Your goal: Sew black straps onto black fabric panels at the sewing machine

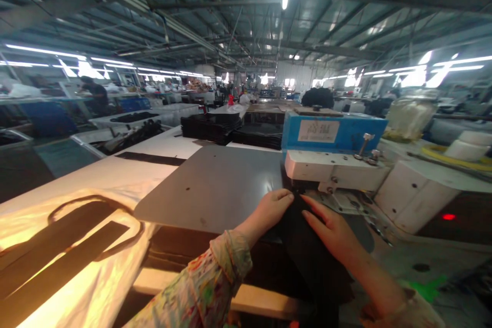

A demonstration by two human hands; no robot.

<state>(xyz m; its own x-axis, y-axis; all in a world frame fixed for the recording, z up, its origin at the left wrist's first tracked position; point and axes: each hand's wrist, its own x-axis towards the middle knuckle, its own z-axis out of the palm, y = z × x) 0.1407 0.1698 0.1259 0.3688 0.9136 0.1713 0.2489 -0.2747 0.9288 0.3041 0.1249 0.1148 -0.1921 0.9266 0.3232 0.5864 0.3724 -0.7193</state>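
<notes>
In front of me a piece of black sheet material [302, 241] runs up to the working end of a white and blue machine [334, 166] and hangs down over the near edge. My left hand [273, 210] is closed at its left edge, thumb and fingers pinched together close to the machine head. On the other side lies my right hand [334, 230], fingers stretched along the black piece with their tips near the machine. What sits right under the machine head is hidden. A smooth grey metal plate [226, 184] extends left from the machine.
Stacks of black pieces [211, 125] stand behind the plate. Brown strips [77, 246] lie on a brightly lit light-coloured surface at left. A large jar [411, 115] and a yellow ring [457, 156] are at right. A person [96, 95] is far off at left.
</notes>
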